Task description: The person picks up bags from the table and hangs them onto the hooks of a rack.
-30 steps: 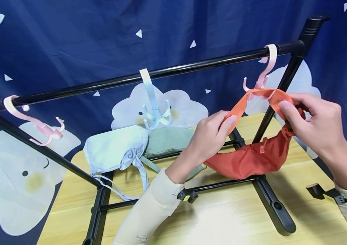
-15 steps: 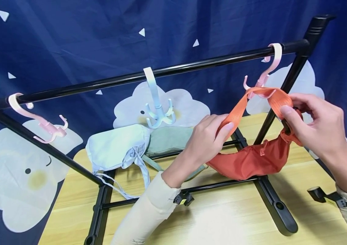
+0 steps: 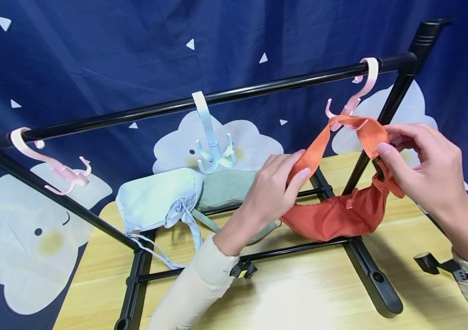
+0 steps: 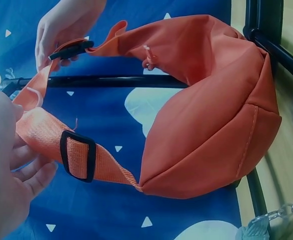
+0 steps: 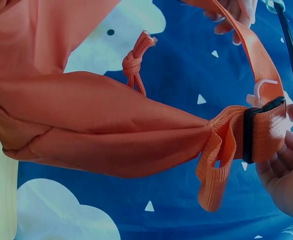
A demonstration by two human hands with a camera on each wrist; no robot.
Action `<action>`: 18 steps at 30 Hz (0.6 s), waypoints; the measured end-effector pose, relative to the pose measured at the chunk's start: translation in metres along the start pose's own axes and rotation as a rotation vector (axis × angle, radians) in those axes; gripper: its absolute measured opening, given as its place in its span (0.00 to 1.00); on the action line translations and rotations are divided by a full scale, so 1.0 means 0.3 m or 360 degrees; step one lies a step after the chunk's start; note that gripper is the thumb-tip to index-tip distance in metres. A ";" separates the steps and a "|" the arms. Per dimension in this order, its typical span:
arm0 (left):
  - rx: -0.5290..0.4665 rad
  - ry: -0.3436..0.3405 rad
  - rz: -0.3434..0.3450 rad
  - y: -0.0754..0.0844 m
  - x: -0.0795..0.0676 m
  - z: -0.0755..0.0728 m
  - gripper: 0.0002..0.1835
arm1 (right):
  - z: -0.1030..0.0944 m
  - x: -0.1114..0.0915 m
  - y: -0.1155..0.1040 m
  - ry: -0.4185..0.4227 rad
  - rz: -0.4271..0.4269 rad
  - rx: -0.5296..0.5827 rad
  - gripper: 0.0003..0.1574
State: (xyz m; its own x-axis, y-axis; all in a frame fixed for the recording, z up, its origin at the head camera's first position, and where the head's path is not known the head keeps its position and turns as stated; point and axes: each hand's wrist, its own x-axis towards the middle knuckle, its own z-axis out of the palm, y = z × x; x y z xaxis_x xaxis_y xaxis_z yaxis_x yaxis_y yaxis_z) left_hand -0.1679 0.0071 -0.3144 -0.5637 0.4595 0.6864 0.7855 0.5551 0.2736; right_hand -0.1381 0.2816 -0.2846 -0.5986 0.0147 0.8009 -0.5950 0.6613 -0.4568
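A red-orange waist bag (image 3: pixel 333 217) hangs below the right end of the rack, its orange strap (image 3: pixel 318 149) looped over the prongs of a pink rotating hook (image 3: pixel 368 85). My left hand (image 3: pixel 271 190) pinches the strap's left side between thumb and fingers. On the other side, my right hand (image 3: pixel 428 169) pinches the strap beside a black buckle (image 5: pixel 249 135). A black slider (image 4: pixel 78 156) sits on the strap beneath my left hand in the left wrist view. In the right wrist view, a knotted cord pull (image 5: pixel 132 65) stands out from the bag.
The black rack (image 3: pixel 267 89) stands on a wooden table (image 3: pixel 296 293). A blue hook (image 3: pixel 213 142) and another pink hook (image 3: pixel 66 174) hang from its bar. A light blue bag (image 3: pixel 159 197) and a green bag (image 3: pixel 227 190) lie behind the lower rail. Blue curtain (image 3: pixel 114 55) backs everything.
My left hand has shifted slightly left and down with the strap. The strap's top and the right pink hook have moved a little left. My right hand keeps its hold near the buckle.
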 end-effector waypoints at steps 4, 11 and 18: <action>0.0009 0.0021 0.0032 -0.004 -0.005 -0.008 0.23 | -0.005 0.001 -0.023 0.0004 -0.0024 -0.0012 0.21; 0.0007 0.0046 0.0031 -0.014 -0.022 -0.019 0.22 | -0.009 -0.005 0.001 0.0065 -0.0107 0.0035 0.27; 0.0001 0.0070 0.0053 -0.029 -0.032 -0.033 0.21 | -0.004 -0.010 -0.031 0.0114 -0.0154 0.0000 0.36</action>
State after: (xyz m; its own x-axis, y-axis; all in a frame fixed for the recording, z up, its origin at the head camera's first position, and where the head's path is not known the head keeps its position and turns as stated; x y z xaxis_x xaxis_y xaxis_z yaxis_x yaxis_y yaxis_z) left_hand -0.1668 -0.0089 -0.3167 -0.5255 0.4466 0.7242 0.8034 0.5406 0.2496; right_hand -0.1301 0.2762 -0.2824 -0.4986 0.0043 0.8668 -0.6480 0.6624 -0.3760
